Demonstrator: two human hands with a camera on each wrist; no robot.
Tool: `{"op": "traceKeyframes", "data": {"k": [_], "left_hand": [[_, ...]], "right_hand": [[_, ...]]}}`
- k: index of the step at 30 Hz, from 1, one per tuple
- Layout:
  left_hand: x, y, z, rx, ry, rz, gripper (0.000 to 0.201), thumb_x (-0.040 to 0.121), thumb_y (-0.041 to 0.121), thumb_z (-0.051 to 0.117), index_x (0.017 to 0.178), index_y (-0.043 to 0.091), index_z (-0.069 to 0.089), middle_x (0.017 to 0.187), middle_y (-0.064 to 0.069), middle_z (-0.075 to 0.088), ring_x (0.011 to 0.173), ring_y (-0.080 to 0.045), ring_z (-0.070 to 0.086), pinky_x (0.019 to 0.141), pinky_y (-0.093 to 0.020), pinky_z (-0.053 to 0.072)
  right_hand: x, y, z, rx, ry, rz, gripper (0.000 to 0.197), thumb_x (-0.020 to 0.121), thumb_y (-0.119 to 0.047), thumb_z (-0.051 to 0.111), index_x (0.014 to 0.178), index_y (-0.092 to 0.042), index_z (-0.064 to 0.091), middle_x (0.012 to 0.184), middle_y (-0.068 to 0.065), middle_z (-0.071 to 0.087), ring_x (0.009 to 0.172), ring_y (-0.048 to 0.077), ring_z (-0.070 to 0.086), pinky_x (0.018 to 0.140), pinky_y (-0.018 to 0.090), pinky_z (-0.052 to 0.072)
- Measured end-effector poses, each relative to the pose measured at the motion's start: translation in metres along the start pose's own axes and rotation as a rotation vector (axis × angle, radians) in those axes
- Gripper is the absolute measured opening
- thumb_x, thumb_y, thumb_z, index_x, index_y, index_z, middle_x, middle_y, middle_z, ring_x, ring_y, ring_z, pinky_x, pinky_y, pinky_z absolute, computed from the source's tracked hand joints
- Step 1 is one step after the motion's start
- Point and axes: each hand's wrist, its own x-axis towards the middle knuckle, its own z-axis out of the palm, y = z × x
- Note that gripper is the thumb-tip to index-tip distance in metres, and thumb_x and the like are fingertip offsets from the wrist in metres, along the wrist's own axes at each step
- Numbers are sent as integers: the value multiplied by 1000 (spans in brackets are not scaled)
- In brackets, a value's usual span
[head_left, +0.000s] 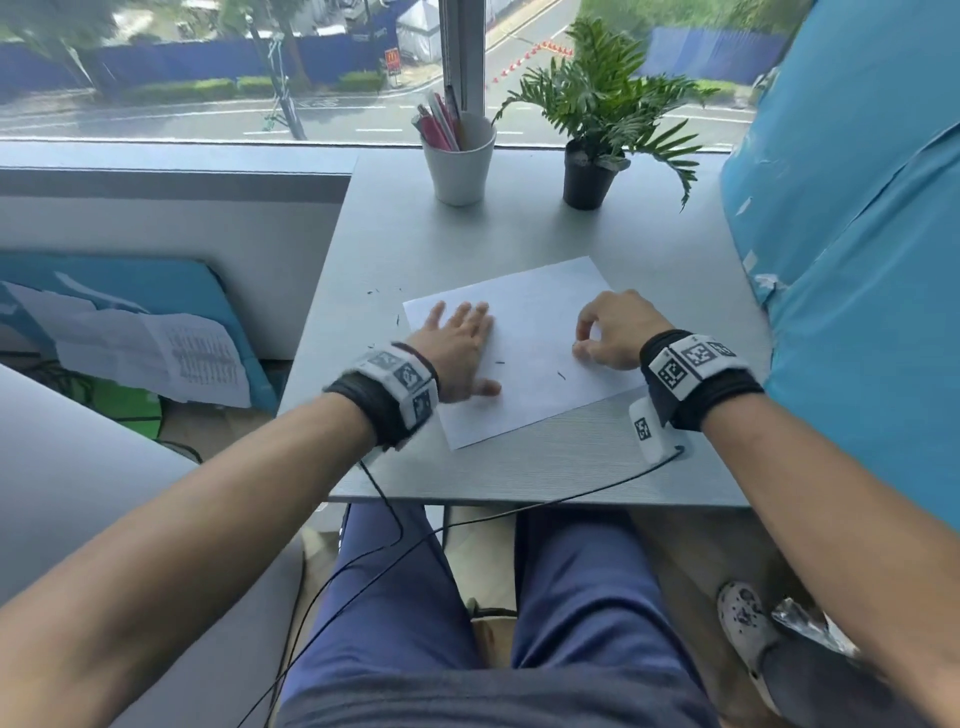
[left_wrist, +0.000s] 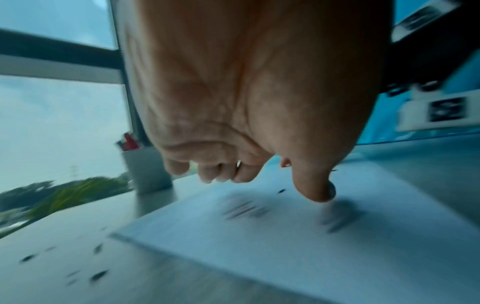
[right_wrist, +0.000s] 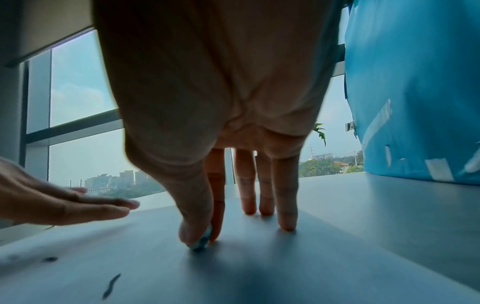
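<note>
A white sheet of paper (head_left: 535, 322) lies askew on the grey table (head_left: 415, 234). My left hand (head_left: 460, 343) is spread over the sheet's left part with straight fingers; in the blurred left wrist view the left hand (left_wrist: 246, 172) is just above the paper (left_wrist: 285, 246). My right hand (head_left: 582, 338) stands on the sheet's right side, its other fingertips touching the paper. In the right wrist view the right hand (right_wrist: 205, 236) pinches a small pale bluish piece (right_wrist: 201, 243) between thumb and forefinger, against the paper (right_wrist: 259, 267). Dark crumbs (head_left: 561, 375) lie on the sheet.
A white cup of pens (head_left: 460, 161) and a potted fern (head_left: 589, 176) stand at the table's far edge by the window. A large blue wrapped object (head_left: 857, 208) borders the table's right side. More dark crumbs (left_wrist: 98, 275) dot the table left of the paper.
</note>
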Motion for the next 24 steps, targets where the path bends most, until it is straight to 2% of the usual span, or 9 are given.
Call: {"op": "traceKeyframes", "data": {"k": [4, 6, 10, 12, 16, 18, 20, 22, 24], "left_hand": [[-12, 63, 8, 3, -2, 443, 82, 98, 59, 35, 158, 19, -5, 164, -1, -13, 150, -17, -12, 120, -44, -7], [-7, 81, 15, -43, -44, 478, 82, 98, 62, 34, 158, 21, -5, 165, 0, -11, 151, -17, -11, 121, -44, -7], [2, 62, 21, -107, -38, 341, 85, 95, 68, 31, 157, 26, -9, 163, 3, -18, 150, -17, -15, 122, -48, -5], [-2, 39, 21, -125, -61, 215, 88, 93, 72, 28, 157, 26, -12, 162, 2, -22, 150, -19, -16, 122, -49, -5], [-15, 4, 19, -48, -86, -180, 105, 85, 82, 19, 156, 11, -12, 162, -8, -20, 151, -26, -13, 121, -49, -9], [-19, 7, 17, -21, -43, -229, 109, 85, 83, 19, 156, 5, -10, 163, -13, -17, 151, -27, -15, 121, -48, -10], [-21, 27, 17, -10, 14, -34, 104, 87, 80, 23, 156, 9, -9, 163, -9, -18, 150, -23, -17, 121, -47, -10], [-22, 50, 21, -19, -11, 212, 97, 90, 77, 25, 157, 17, -10, 163, -2, -19, 150, -19, -18, 121, -46, -11], [-17, 61, 30, -55, -54, 313, 91, 91, 75, 25, 157, 23, -12, 162, 2, -21, 149, -17, -18, 120, -45, -12]], "right_hand": [[5, -3, -2, -36, -10, -20, 11, 81, -28, 70, 88, -21, 75, 104, 4, 71, 105, 25, 59, 79, 26, 41], [6, -4, -3, -42, -19, -18, 10, 80, -27, 71, 86, -20, 75, 102, 4, 71, 102, 25, 61, 76, 24, 41], [5, 1, -4, -31, -34, -3, 8, 78, -30, 73, 82, -24, 74, 100, 2, 72, 101, 23, 63, 78, 26, 46], [4, 2, -4, -19, -45, 4, 9, 77, -30, 73, 83, -24, 74, 99, 1, 72, 100, 22, 62, 77, 25, 46], [6, 0, -4, -22, -45, 5, 6, 75, -28, 73, 78, -23, 73, 97, 1, 72, 96, 23, 63, 77, 26, 48], [6, -2, -3, -35, -46, -1, 3, 75, -26, 73, 76, -23, 72, 94, 2, 72, 94, 23, 64, 74, 25, 47], [6, -2, -3, -34, -41, -5, 1, 75, -24, 72, 75, -23, 72, 93, 3, 73, 91, 23, 65, 72, 25, 47], [7, -1, -4, -34, -40, -11, 7, 76, -24, 72, 81, -20, 75, 95, 4, 73, 93, 24, 64, 75, 26, 49], [7, 0, -4, -33, -36, -18, 11, 78, -24, 73, 86, -18, 76, 97, 4, 73, 97, 24, 63, 80, 28, 50]]}}
